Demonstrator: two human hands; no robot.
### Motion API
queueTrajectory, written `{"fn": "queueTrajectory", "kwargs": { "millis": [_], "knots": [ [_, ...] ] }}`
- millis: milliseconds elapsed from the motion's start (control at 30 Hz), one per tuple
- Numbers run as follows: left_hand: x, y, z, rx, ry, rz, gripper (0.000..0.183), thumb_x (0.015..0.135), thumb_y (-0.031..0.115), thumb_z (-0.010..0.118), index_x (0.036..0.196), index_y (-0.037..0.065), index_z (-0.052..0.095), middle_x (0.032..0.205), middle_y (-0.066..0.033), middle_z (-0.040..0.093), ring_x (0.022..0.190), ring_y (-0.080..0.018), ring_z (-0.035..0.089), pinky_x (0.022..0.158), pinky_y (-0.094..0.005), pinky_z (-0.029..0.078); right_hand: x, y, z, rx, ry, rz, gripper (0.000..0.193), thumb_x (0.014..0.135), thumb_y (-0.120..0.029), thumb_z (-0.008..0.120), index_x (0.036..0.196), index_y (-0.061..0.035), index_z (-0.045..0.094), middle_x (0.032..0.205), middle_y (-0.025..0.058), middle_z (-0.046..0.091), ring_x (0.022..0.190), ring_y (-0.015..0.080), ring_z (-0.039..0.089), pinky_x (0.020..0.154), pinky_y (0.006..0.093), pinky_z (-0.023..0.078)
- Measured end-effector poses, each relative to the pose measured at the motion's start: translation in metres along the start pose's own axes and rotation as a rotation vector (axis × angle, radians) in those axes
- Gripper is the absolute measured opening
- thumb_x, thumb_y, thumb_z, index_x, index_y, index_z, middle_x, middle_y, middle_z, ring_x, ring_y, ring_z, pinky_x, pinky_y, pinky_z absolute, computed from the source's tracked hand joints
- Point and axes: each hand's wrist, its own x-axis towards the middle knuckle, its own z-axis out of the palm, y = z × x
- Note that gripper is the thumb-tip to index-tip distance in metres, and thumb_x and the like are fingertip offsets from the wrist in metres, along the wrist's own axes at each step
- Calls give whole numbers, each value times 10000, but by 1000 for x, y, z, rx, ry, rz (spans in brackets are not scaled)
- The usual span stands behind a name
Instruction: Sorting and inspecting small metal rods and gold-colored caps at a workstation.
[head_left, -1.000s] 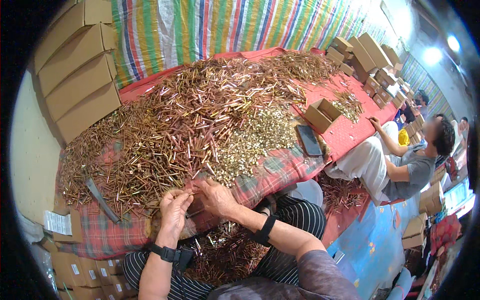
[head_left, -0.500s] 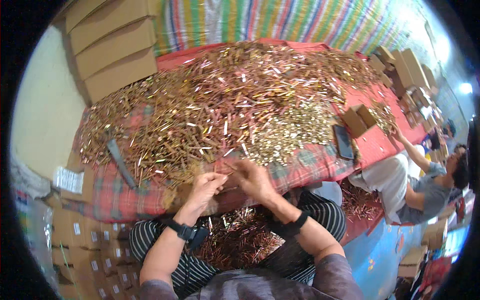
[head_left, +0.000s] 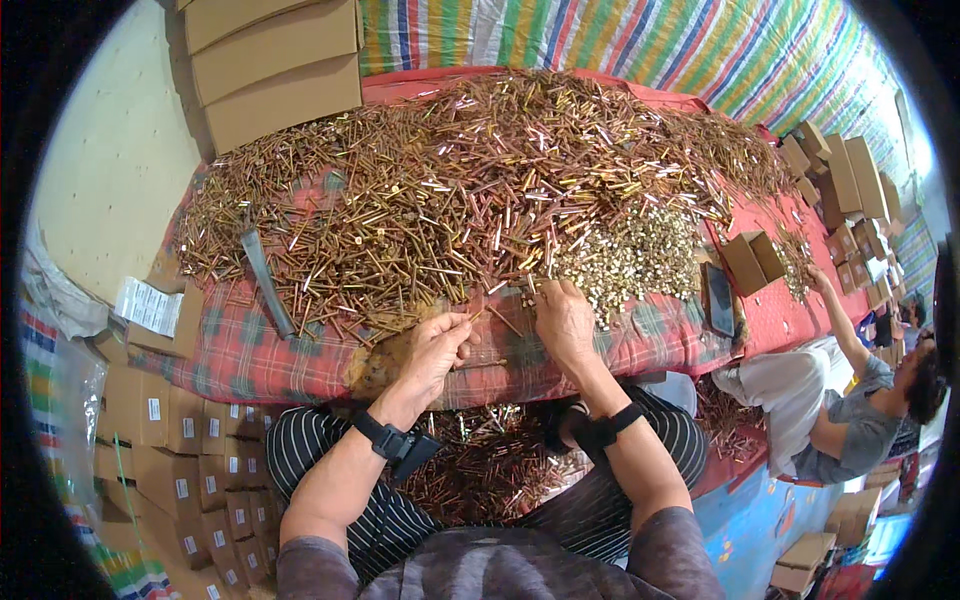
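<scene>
My left hand (head_left: pixel 436 352) is above the near edge of a plaid cloth, thumb and finger pinching a thin copper-coloured metal rod (head_left: pixel 480 311). Beside it on the right, my right hand (head_left: pixel 566 322) reaches down at the border of two heaps, its fingers closed and their tips partly hidden. Small gold-coloured metal pieces, nut-like, form a pile (head_left: pixel 640 255) just beyond that hand. A broad heap of slim, bolt-like metal rods (head_left: pixel 420 200) spreads across the surface ahead. One loose rod (head_left: pixel 507 321) lies on the cloth between my hands.
A dark flat strip (head_left: pixel 265 285) lies at the left. Right of the nut-like pieces are a phone (head_left: pixel 719 298) and an open carton (head_left: pixel 752 262). Another person (head_left: pixel 850 400) sits at the right, one hand at the heap. Boxes (head_left: pixel 175 450) are stacked low left; more rods (head_left: pixel 485 470) lie below my hands.
The view has shifted, so the heap sits further right. My right hand has moved away from my left and forward to the small pieces. My left hand keeps its pinch.
</scene>
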Motion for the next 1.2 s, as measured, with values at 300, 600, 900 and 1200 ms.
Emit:
{"fn": "queueTrajectory", "kwargs": {
  "millis": [300, 600, 900, 1200],
  "knots": [
    [-1, 0, -1, -15, 28, 2, 161, 884, 176, 569, 934, 24, 582, 715, 2, 563, 546, -25, 442, 461, -155, 323, 12, -10, 12, -69, 54, -94, 118, 722, -43, 539, 837, -25, 553, 801, 140, 574, 783, 306, 559, 704, 379, 461],
    [-7, 14, 4, 134, 19, 247, 193, 866, 187, 606, 956, 19, 642, 679, 49, 522, 535, -8, 390, 463, -160, 283, -16, -52, -43, 124, -190, -90, 241, 784, -25, 525, 1003, -108, 580, 883, 125, 537, 763, 353, 577, 611, 452, 463],
    [-7, 12, 4, 409, -28, 423, 205, 864, 138, 595, 1026, 29, 656, 772, 40, 584, 673, -33, 486, 587, -181, 394, -24, -51, -45, 172, -126, -190, 300, 742, 18, 534, 1012, -101, 589, 882, 119, 536, 794, 331, 575, 638, 412, 478],
    [-10, 15, 2, 379, -77, 238, 213, 845, 95, 580, 1031, 22, 654, 754, 2, 630, 610, -39, 495, 556, -187, 422, -30, -46, -36, 214, -174, -162, 292, 679, 23, 546, 949, -83, 574, 884, 134, 517, 806, 348, 568, 637, 432, 480]
  ]
}}
